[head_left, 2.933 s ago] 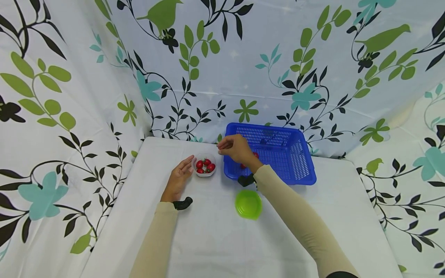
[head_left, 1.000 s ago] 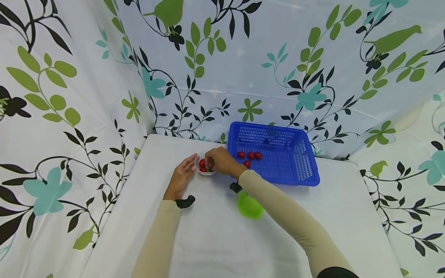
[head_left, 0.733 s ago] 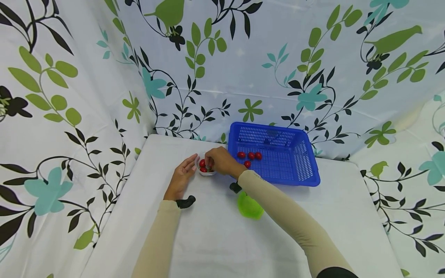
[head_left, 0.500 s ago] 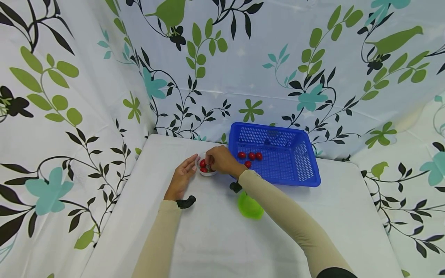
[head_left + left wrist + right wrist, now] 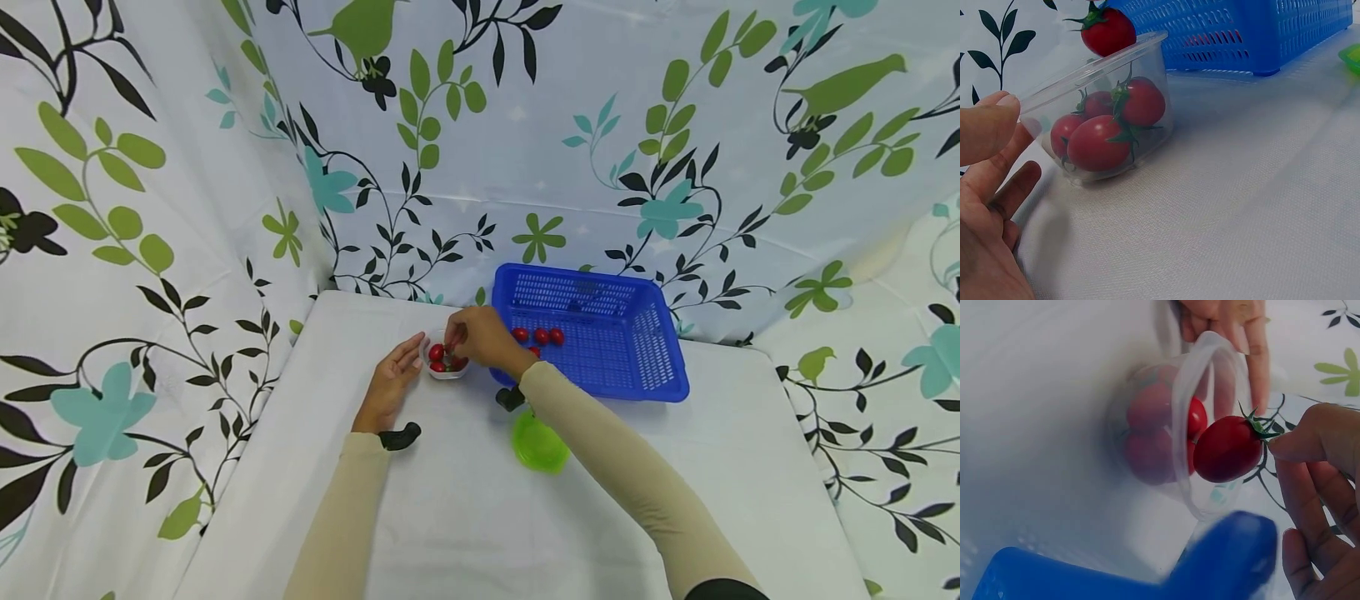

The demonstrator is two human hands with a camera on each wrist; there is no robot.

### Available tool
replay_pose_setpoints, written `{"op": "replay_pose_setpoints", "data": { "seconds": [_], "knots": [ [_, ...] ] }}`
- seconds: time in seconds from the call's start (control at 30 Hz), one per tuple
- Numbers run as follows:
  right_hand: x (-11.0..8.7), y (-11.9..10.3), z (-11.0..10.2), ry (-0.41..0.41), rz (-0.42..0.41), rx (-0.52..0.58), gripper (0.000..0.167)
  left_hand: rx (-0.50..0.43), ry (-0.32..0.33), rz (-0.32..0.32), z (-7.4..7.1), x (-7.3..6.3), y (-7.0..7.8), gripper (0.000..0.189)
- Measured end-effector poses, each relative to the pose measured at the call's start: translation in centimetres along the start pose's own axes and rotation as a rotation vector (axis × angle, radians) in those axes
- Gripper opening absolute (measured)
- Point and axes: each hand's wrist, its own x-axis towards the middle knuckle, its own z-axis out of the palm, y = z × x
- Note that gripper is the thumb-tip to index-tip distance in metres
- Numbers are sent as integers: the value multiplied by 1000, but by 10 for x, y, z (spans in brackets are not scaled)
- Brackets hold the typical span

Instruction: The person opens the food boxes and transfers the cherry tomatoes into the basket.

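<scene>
In the head view a small clear plastic container [image 5: 444, 375] stands on the white table, left of the blue basket. Several cherry tomatoes [image 5: 1099, 142] with green stems lie inside it. My right hand [image 5: 483, 337] pinches one cherry tomato [image 5: 1227, 449] by its green stem between thumb and fingertips. That tomato hangs over the container's rim, as both wrist views show. My left hand [image 5: 392, 379] rests at the container's left side, its extended fingers against the rim and wall.
The blue perforated basket [image 5: 660, 333] holds several loose tomatoes [image 5: 542, 336] at its left end. A lime green bowl [image 5: 540, 443] sits in front of it, partly under my right forearm. A patterned curtain [image 5: 465, 100] surrounds the table.
My right hand, at the basket's left edge 2.9 s ago, reached into the container and has now risen slightly with a cherry tomato. The left hand has stayed by the container.
</scene>
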Motion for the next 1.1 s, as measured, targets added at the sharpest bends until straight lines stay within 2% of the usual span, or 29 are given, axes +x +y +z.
{"op": "replay_pose_setpoints", "data": {
  "seconds": [0.5, 0.83, 1.1],
  "knots": [
    [-4, -6, -23, 95, 83, 140, 14, 11, 5, -26, 3, -2, 5, 54],
    [-6, -3, -36, 137, 57, 181, 16, 20, 17, -45, 2, -3, 5, 53],
    [-9, -2, -45, 149, 71, 191, 11, 19, 15, -39, 2, -4, 5, 54]
  ]
}}
